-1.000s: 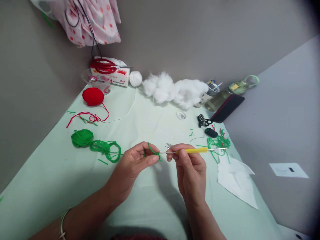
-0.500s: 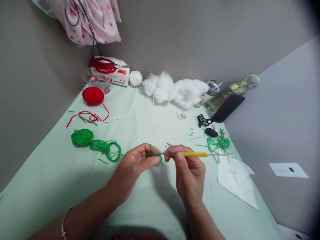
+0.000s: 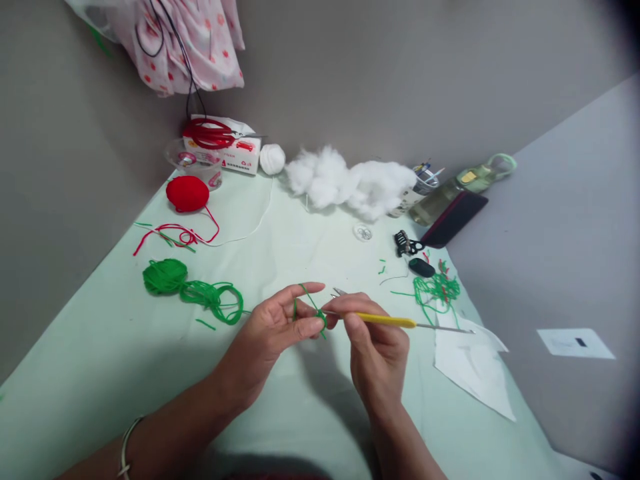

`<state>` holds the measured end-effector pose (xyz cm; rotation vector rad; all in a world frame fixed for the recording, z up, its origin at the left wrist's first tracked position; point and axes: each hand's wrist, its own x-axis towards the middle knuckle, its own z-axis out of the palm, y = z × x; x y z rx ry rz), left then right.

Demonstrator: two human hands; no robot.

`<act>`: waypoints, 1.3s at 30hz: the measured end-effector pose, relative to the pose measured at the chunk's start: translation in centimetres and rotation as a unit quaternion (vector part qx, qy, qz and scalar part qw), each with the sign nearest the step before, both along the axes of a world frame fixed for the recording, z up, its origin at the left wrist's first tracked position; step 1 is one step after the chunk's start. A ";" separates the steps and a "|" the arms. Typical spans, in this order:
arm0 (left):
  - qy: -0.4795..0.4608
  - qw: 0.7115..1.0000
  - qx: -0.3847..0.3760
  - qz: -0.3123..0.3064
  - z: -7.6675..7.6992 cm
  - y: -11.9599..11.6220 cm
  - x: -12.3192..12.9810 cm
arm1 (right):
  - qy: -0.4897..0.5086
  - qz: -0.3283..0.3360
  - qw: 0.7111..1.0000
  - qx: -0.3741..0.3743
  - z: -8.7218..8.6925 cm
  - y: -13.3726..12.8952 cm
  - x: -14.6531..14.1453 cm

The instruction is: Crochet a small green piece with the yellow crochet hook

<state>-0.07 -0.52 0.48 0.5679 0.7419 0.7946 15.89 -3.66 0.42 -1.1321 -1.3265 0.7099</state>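
Note:
My left hand (image 3: 280, 320) pinches a small piece of green yarn (image 3: 321, 320) between thumb and fingers, and a strand runs up over its raised index finger. In my right hand (image 3: 375, 340) is a crochet hook (image 3: 387, 320) with a yellow handle, gripped like a pencil. Its near tip meets the green yarn at my left fingertips; the other metal end points right. The tips of a small metal tool (image 3: 339, 292) show behind my right hand, its rest hidden. The green yarn ball (image 3: 165, 276) lies left with loose coils (image 3: 213, 300) beside it.
A red yarn ball (image 3: 187, 193), a box (image 3: 240, 157) with red-handled scissors (image 3: 213, 133) and a white yarn ball (image 3: 273, 159) stand back left. White stuffing (image 3: 320, 179) lies along the wall. At right are a bottle (image 3: 440, 200), a hair clip (image 3: 407, 244), green yarn scraps (image 3: 437, 287) and white paper (image 3: 470, 353).
My left index finger has straightened and lifted, drawing the green strand taut. The crochet hook has tilted, its right end now lower.

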 end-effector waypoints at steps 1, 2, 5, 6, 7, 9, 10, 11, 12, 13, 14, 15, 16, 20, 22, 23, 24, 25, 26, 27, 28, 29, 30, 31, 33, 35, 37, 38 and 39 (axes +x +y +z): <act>-0.001 1.000 -0.001 0.000 0.1 0.0 0.0 | 0.000 0.011 1.000 0.000 0.1 0.0 0.0; -0.001 1.000 0.000 0.001 0.1 -0.1 -0.1 | -0.002 0.020 1.000 0.001 0.2 0.0 0.0; -0.005 1.000 0.021 -0.002 0.3 -0.3 -0.2 | -0.026 0.036 0.999 0.017 0.8 -0.2 0.1; -0.006 1.000 0.030 -0.002 0.3 -0.5 -0.2 | -0.037 0.040 0.998 0.025 1.1 -0.4 0.2; -0.008 0.999 0.040 -0.001 0.4 -0.7 -0.2 | -0.049 0.046 0.997 0.033 1.3 -0.6 0.3; -0.007 0.999 0.052 0.004 0.8 -1.3 -0.4 | -0.071 0.063 0.995 0.044 1.8 -1.3 0.4; -0.003 0.998 0.055 0.009 1.0 -1.7 -0.4 | -0.080 0.071 0.993 0.046 2.0 -1.7 0.5; 0.001 0.998 0.058 0.015 1.2 -2.2 -0.5 | -0.088 0.077 0.992 0.045 2.1 -2.2 0.5; 0.006 0.998 0.060 0.020 1.5 -2.7 -0.6 | -0.090 0.079 0.992 0.046 2.2 -2.8 0.5; 0.011 0.998 0.065 0.024 1.8 -3.3 -0.8 | -0.087 0.076 0.992 0.050 2.3 -3.4 0.4; 0.014 0.997 0.072 0.026 2.0 -3.9 -0.9 | -0.078 0.070 0.993 0.055 2.3 -4.0 0.2; 0.016 0.996 0.081 0.028 2.3 -4.5 -1.1 | -0.062 0.063 0.994 0.061 2.3 -4.6 0.0; 0.015 0.995 0.090 0.030 2.5 -5.1 -1.2 | -0.042 0.056 0.995 0.067 2.3 -5.2 -0.2; 0.006 0.991 0.125 0.038 3.0 -7.7 -1.7 | 0.047 0.027 0.994 0.094 1.9 -7.7 -1.5; 0.002 0.990 0.133 0.038 3.1 -8.9 -1.7 | 0.086 0.020 0.991 0.101 1.6 -8.9 -2.0; -0.003 0.990 0.135 0.035 3.1 -9.6 -1.6 | 0.109 0.019 0.989 0.102 1.4 -9.5 -2.3; -0.010 0.990 0.137 0.029 3.2 -10.2 -1.5 | 0.135 0.021 0.986 0.100 1.3 -10.2 -2.5; -0.018 0.990 0.139 0.023 3.3 -10.8 -1.4 | 0.159 0.026 0.982 0.100 1.2 -10.8 -2.6; -0.024 0.989 0.143 0.017 3.4 -11.5 -1.3 | 0.179 0.033 0.978 0.101 1.2 -11.4 -2.7; -0.027 0.988 0.150 0.013 3.5 -12.1 -1.3 | 0.189 0.038 0.976 0.105 1.2 -12.1 -2.7; -0.027 0.987 0.155 0.011 3.6 -12.7 -1.2 | 0.186 0.040 0.975 0.113 1.3 -12.7 -2.6; -0.023 0.987 0.160 0.012 3.7 -13.2 -1.2 | 0.169 0.038 0.977 0.122 1.5 -13.3 -2.6; -0.016 0.986 0.163 0.013 3.7 -13.6 -1.2 | 0.145 0.032 0.980 0.132 1.7 -13.8 -2.5; -0.009 0.986 0.164 0.014 3.7 -14.0 -1.2 | 0.118 0.024 0.983 0.142 1.8 -14.3 -2.4; 0.001 0.985 0.169 0.015 3.6 -14.5 -1.3 | 0.076 0.011 0.985 0.157 2.1 -15.0 -2.2; 0.005 0.984 0.179 0.016 3.5 -14.7 -1.4 | 0.060 0.009 0.984 0.166 2.2 -15.2 -2.2; 0.008 0.982 0.185 0.023 3.4 -15.0 -1.5 | 0.057 0.014 0.984 0.169 2.2 -15.2 -2.3; 0.008 0.982 0.186 0.030 3.5 -15.1 -1.5 | 0.057 0.020 0.984 0.167 2.1 -15.1 -2.4; 0.008 0.982 0.186 0.038 3.5 -15.3 -1.6 | 0.061 0.025 0.984 0.163 2.1 -15.1 -2.6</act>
